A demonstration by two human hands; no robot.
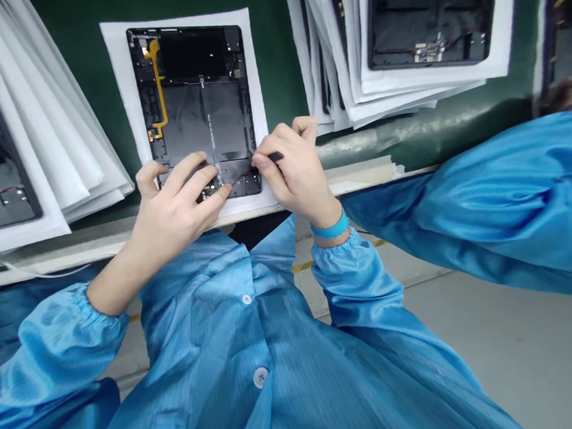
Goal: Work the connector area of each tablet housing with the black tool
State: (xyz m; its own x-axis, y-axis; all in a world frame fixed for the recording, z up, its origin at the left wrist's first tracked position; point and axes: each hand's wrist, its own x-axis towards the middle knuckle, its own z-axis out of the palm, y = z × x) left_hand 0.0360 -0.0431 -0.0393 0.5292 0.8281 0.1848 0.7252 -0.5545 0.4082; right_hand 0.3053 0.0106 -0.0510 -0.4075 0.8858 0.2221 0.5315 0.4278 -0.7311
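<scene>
An opened black tablet body (194,97) with a yellow flex cable lies on a white sheet (119,63) on the green belt. My left hand (177,199) rests on its near edge, fingers stretched flat and pressing down. My right hand (295,171) is closed in a pinch at the tablet's lower right corner, holding a small dark tool (275,156) whose far end I cannot make out. A thin wire runs between the two hands. Both arms wear blue sleeves, and a blue band circles my right wrist.
A fanned stack of white sheets with another tablet body (0,182) lies at left. A second stack with a tablet body (429,15) lies at upper right. A co-worker's blue sleeve (485,194) reaches in from the right. A pale table edge (361,170) runs across.
</scene>
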